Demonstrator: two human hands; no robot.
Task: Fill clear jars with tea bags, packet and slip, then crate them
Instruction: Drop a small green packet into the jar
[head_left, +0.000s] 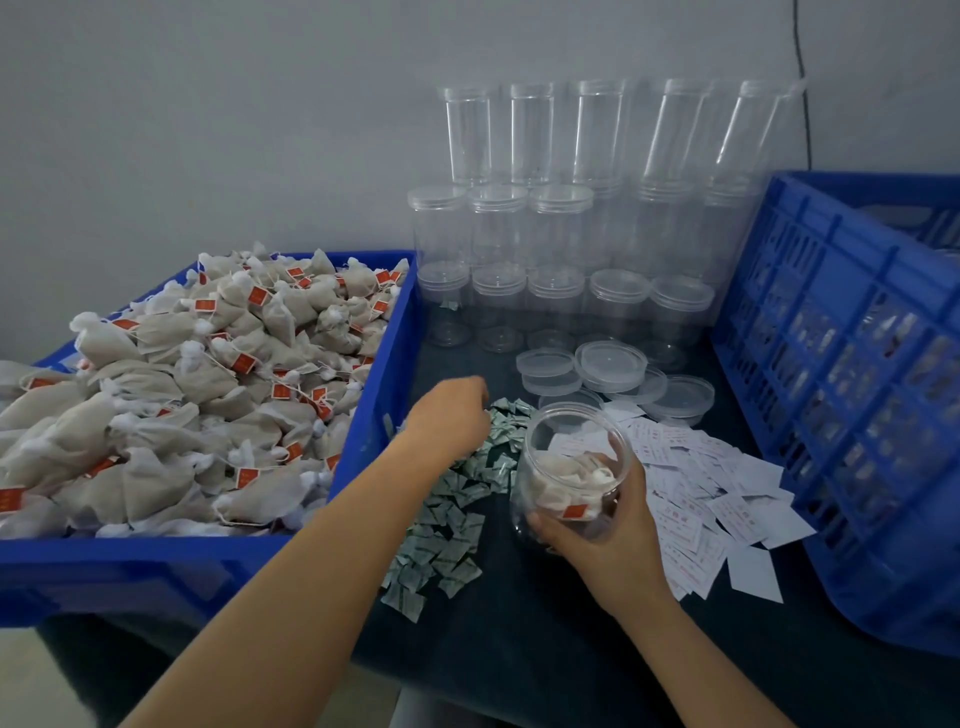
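Head view: right hand wrapped round tilted jar of tea bags above counter; left hand curled over packets, grip unclear. Next: pinch one packet, drop in, then slip.

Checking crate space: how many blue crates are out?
2. One crate on the left, heaped with tea bags; the other crate tilted on the right, holding filled jars. More may sit out of view.
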